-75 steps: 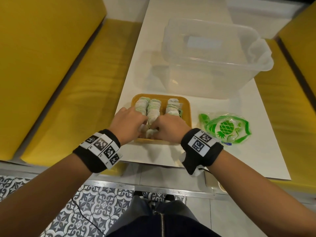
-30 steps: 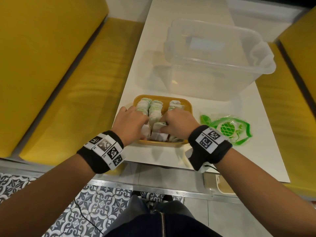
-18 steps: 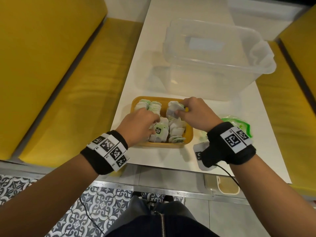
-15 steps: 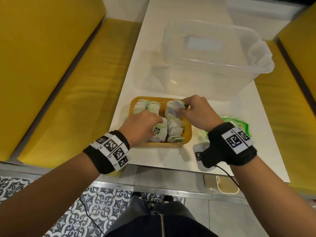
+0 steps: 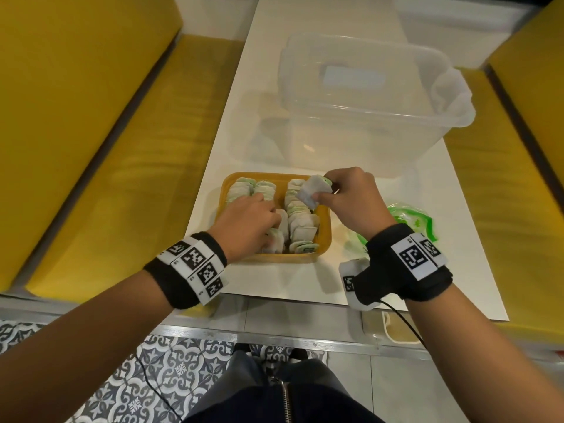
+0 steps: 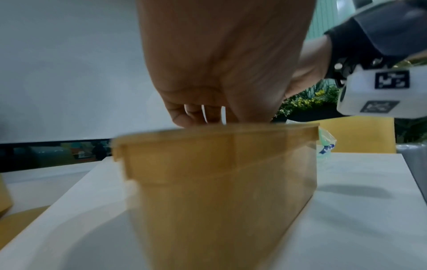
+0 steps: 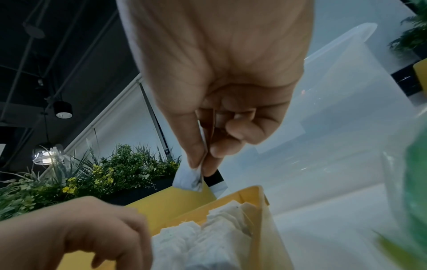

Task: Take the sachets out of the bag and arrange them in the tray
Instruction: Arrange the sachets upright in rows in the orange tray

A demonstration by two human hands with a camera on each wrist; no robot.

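A yellow tray [image 5: 324, 239] near the table's front edge holds rows of white-and-green sachets [image 5: 300, 227]. My right hand [image 5: 323, 190] pinches a small stack of sachets [image 5: 312, 192] just above the tray's far right corner; the right wrist view shows thumb and fingers [image 7: 203, 164] closed on that stack [image 7: 188, 180]. My left hand [image 5: 268, 227] reaches into the tray, its loosely curled fingers resting on the middle row. In the left wrist view its fingertips [image 6: 201, 117] dip behind the tray wall [image 6: 219, 173]. The green-printed bag [image 5: 412, 216] lies right of the tray, partly hidden by my right wrist.
A large clear plastic box [image 5: 366, 102] stands on the white table [image 5: 274, 285] just behind the tray. Yellow benches [image 5: 122, 193] run along both sides of the narrow table. Bare tabletop shows in front of the tray and to its left.
My right hand moved from the tray's near side to its far right corner and lifted a small stack of sachets. My left hand stayed in the tray's middle.
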